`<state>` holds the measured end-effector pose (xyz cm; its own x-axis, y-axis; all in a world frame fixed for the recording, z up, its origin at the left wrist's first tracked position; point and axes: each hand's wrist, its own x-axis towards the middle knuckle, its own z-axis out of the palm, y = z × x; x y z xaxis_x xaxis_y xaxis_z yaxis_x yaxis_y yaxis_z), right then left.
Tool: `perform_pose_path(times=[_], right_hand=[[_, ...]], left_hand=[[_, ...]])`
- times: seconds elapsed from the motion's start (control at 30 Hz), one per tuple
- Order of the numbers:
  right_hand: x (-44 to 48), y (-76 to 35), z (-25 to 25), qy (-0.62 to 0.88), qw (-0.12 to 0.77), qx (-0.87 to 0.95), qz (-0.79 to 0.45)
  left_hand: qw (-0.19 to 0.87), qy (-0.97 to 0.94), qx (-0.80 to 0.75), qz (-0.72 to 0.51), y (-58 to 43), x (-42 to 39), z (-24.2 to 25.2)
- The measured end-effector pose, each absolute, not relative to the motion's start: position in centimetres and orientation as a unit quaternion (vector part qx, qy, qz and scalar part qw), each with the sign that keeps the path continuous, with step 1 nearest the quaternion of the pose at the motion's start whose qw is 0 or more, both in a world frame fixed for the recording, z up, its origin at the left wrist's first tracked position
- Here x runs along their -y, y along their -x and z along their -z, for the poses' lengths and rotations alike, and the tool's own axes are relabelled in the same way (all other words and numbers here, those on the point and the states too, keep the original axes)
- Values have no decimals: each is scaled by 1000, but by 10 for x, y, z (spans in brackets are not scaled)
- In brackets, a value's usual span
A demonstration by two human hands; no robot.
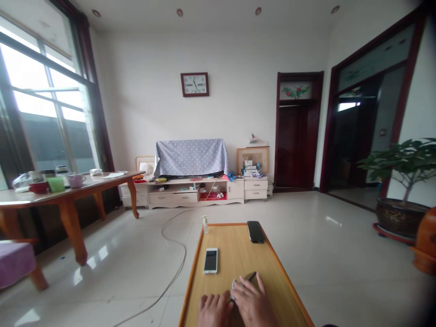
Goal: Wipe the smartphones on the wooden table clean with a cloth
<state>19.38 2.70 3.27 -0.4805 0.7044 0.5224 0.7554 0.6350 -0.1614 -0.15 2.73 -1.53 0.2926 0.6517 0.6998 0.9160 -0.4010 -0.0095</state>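
one pot point(398, 221) holds a plant point(405, 156); hands point(214, 312) point(252, 302) touch something dark point(252, 275)

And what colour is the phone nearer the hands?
That phone is white around its dark screen, best seen in the head view.

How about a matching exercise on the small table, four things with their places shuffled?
Things:
1. White-framed phone
2. Black phone
3. Pump bottle
4. Dark object

Places:
A. At the far left corner of the table
B. Partly hidden by the right hand
C. Near the left edge, closer than the bottle
D. Near the far right corner

Pairs: 1-C, 2-D, 3-A, 4-B
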Motion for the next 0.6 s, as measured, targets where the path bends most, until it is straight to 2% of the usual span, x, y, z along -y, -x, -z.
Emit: perform_pose_path(times=[0.2,0.47,0.6], right_hand=[[-25,-182,-30,401,298,865,48],[-52,-212,-35,490,282,824,14],[-79,-235,-22,518,319,794,-15]], left_hand=[[151,776,538,292,1,-17,6],[0,769,585,257,1,-10,-16],[-30,750,609,258,3,-13,-19]])
